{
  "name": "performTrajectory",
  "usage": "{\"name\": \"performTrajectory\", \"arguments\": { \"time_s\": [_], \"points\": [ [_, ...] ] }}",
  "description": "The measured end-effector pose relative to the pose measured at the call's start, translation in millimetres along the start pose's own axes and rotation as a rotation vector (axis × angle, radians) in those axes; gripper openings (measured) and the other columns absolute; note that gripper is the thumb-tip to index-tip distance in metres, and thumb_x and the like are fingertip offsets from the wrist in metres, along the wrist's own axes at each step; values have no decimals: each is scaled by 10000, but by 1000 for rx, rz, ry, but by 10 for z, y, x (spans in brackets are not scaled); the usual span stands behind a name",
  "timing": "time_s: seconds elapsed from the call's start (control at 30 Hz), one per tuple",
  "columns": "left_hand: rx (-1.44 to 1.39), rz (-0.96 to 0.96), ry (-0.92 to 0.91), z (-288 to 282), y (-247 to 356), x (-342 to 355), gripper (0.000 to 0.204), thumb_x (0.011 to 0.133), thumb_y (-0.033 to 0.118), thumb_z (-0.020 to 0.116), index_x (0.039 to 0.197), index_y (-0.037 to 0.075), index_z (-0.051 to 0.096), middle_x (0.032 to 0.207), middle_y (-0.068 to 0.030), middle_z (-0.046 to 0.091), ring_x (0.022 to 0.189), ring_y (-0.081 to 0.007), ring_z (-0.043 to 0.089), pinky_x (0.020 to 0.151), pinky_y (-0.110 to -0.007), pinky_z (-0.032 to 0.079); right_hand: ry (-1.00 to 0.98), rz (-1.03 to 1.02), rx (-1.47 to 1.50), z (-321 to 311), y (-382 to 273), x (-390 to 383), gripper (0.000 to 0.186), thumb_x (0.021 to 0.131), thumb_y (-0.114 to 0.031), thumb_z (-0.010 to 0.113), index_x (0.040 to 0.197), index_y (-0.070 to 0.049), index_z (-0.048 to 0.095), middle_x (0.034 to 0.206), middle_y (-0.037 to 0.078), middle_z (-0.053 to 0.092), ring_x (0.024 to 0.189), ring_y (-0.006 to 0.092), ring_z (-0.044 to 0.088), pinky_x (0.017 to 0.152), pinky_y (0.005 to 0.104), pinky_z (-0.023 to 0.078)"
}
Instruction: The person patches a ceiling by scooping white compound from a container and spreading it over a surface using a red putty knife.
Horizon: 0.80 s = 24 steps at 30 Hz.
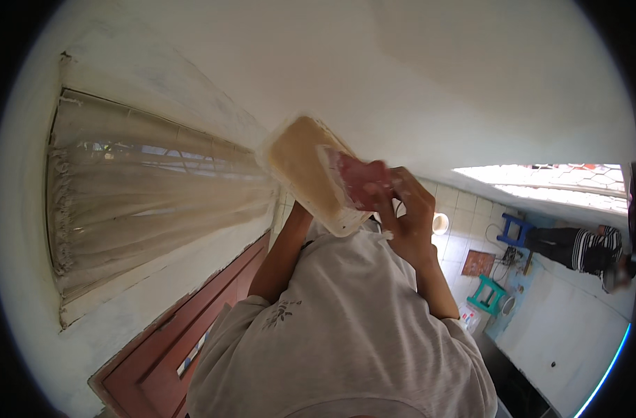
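A rectangular cream-coloured panel (302, 164) with a white rim is up near the white ceiling, tilted. My right hand (405, 209) presses a pink cloth (363, 180) against the panel's right end, fingers closed on the cloth. My left forearm (281, 251) rises to the panel's underside. The left hand itself is hidden behind the panel, so its grip does not show. My white-shirted torso fills the lower middle of the view.
A pale gathered curtain (143, 188) hangs at the left above a red-brown door (192, 327). At the right are a bright window (562, 181), a person in a striped top (586, 249), a blue stool (513, 230), a green stool (488, 292) and a tiled floor with a small mat (478, 263).
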<state>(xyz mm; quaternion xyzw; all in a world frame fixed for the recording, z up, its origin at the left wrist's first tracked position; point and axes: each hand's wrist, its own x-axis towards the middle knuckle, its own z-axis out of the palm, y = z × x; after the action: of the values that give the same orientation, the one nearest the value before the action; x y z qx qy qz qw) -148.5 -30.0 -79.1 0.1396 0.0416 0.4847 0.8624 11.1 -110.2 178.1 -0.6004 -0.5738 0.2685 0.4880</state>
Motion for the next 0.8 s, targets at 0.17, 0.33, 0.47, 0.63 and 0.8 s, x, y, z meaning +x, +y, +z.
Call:
{"name": "performTrajectory", "arguments": {
  "time_s": [0.17, 0.33, 0.47, 0.63, 0.8],
  "points": [
    [-7, -36, 77, 32, -210, -22, 686, 1023, 621, 354, 1509, 138, 371, 1460, -83, 484, 1322, -256, 490, 1095, -430, 440, -175, -76, -240, 64, 104, -60, 301, 915, -19, 640, 1192, 74, 569, 895, 219, 683, 720, 355, 687, 624, 404, 554],
    [3, -42, 128, 78, -357, -31, 696, 1017, 632, 353, 1506, 137, 373, 1457, -87, 484, 1318, -259, 490, 1095, -433, 439, -284, 61, -353, 157, 165, -13, 415, 846, 50, 593, 1252, 80, 516, 989, 273, 659, 827, 469, 653, 704, 496, 547],
    [16, -46, 147, 133, -456, -22, 705, 1012, 640, 352, 1504, 136, 375, 1455, -89, 484, 1316, -262, 491, 1096, -435, 438, -219, -6, -365, 250, 421, -27, 538, 755, 91, 572, 1285, 106, 485, 1060, 318, 623, 931, 499, 619, 808, 535, 514],
    [25, -34, 174, 157, -554, -69, 715, 1006, 651, 352, 1500, 135, 377, 1453, -93, 484, 1312, -266, 491, 1096, -438, 437, -254, 49, -243, 191, 614, -7, 578, 714, 122, 552, 1289, 117, 488, 1056, 320, 626, 944, 504, 608, 834, 527, 501],
    [39, -35, 194, 147, -604, -159, 726, 1000, 661, 351, 1497, 133, 379, 1450, -96, 483, 1309, -269, 492, 1097, -440, 436, -229, 22, -72, 145, 758, -124, 542, 727, 138, 515, 1267, 88, 517, 986, 297, 666, 924, 474, 642, 810, 499, 515]
  ]
}}
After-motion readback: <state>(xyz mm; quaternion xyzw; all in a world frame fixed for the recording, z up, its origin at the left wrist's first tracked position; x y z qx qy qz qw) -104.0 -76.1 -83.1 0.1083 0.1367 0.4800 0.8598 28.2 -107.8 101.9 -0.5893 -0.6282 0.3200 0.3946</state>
